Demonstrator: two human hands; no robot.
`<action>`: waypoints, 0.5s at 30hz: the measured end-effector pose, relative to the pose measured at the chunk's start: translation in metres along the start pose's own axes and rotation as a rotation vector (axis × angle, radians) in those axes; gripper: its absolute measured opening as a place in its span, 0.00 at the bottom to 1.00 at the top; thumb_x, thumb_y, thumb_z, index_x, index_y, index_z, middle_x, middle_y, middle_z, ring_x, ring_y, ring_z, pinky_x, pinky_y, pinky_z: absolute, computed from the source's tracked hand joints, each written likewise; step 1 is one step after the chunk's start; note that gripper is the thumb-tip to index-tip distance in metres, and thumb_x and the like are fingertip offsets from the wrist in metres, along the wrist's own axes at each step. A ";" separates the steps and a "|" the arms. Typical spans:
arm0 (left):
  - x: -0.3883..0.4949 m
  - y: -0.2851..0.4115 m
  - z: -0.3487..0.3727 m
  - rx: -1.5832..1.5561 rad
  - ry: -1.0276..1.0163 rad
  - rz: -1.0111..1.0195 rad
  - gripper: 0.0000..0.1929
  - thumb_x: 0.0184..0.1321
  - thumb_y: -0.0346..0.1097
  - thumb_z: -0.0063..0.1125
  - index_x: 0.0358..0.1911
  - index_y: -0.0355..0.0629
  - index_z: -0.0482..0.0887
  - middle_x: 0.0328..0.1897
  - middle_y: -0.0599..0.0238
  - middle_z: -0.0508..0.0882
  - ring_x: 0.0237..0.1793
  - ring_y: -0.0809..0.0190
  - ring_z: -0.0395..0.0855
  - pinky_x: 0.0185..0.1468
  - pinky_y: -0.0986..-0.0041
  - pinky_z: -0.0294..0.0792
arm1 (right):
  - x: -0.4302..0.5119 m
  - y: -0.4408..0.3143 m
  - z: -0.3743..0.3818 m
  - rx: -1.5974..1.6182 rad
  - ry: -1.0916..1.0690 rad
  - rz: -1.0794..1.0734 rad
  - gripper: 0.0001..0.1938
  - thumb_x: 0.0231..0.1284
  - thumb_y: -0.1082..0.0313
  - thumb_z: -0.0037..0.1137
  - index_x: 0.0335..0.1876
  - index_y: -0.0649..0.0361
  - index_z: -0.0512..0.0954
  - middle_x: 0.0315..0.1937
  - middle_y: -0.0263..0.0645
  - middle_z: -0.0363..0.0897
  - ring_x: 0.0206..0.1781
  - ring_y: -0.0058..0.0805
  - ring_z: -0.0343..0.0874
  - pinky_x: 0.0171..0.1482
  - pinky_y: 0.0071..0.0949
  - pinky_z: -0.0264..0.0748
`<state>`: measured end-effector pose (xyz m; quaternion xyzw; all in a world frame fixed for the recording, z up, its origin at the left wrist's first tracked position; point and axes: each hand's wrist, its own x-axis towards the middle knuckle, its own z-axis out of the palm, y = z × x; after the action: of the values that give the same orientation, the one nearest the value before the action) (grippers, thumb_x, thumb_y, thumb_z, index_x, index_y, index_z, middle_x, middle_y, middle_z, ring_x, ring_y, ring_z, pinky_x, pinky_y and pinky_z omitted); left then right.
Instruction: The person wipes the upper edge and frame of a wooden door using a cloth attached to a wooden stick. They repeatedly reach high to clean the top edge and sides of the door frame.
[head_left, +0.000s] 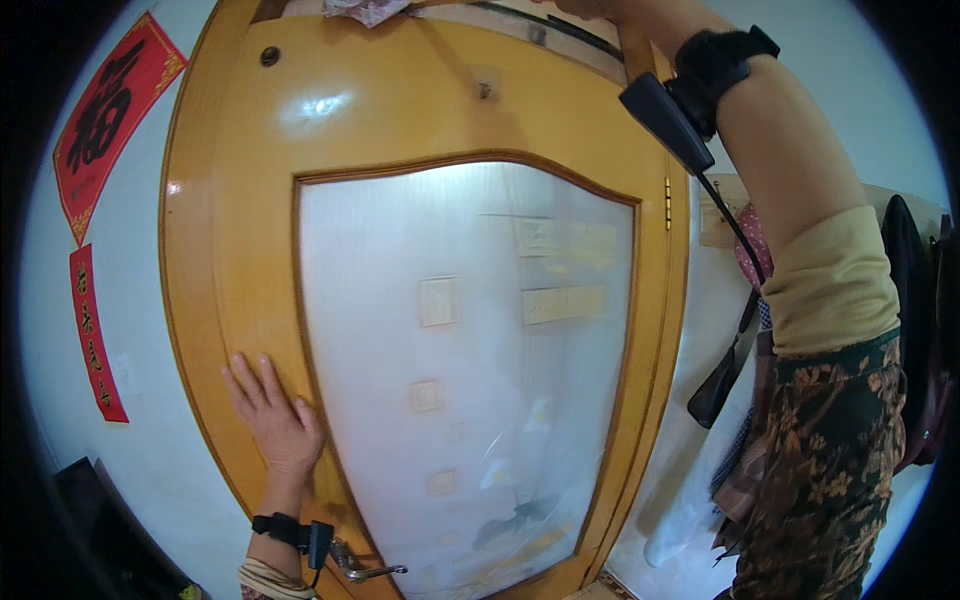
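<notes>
A yellow wooden door (225, 225) with a frosted glass pane (465, 360) stands before me. My left hand (279, 424) lies flat against the wood left of the pane, fingers spread and holding nothing. Below it, near the strapped wrist, is the metal door handle (364, 568). My right arm is raised across the upper right. Only the lower edge of my right hand (592, 7) shows at the top rim, by the door's upper frame, so its grip is hidden. A crumpled pale patterned cloth (366, 10) hangs over the door's top edge, left of that hand.
Clothes and bags, among them a white garment (697, 465), hang on the wall at right. Red paper decorations (120, 112) bearing writing are on the left wall. A dark flat object (112, 525) stands at lower left. A brass hinge (667, 204) marks the door's right side.
</notes>
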<state>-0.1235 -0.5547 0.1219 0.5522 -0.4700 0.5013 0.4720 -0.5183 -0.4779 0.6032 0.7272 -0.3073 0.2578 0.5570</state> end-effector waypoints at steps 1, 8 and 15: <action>-0.002 -0.001 0.004 0.008 0.073 0.044 0.42 0.59 0.34 0.49 0.80 0.39 0.53 0.85 0.39 0.45 0.83 0.29 0.39 0.80 0.41 0.41 | -0.028 0.006 -0.001 -0.021 0.057 -0.005 0.17 0.64 0.74 0.51 0.57 0.58 0.83 0.44 0.51 0.87 0.47 0.45 0.83 0.48 0.39 0.77; -0.009 -0.005 0.019 0.134 0.187 0.060 0.39 0.61 0.32 0.43 0.80 0.42 0.54 0.86 0.45 0.49 0.84 0.38 0.43 0.81 0.45 0.42 | -0.158 0.091 0.043 -0.059 -0.020 0.183 0.19 0.59 0.72 0.52 0.56 0.56 0.83 0.43 0.55 0.86 0.47 0.55 0.84 0.54 0.42 0.80; -0.004 -0.010 0.021 0.208 0.240 0.143 0.32 0.73 0.42 0.33 0.80 0.44 0.55 0.86 0.48 0.51 0.84 0.40 0.44 0.82 0.48 0.41 | -0.209 0.188 0.084 -0.560 -0.146 0.325 0.24 0.60 0.82 0.57 0.62 0.55 0.80 0.41 0.48 0.86 0.45 0.48 0.85 0.45 0.42 0.81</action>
<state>-0.1117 -0.5745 0.1161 0.4993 -0.3940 0.6419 0.4282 -0.7954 -0.5614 0.5546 0.5040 -0.5175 0.1960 0.6631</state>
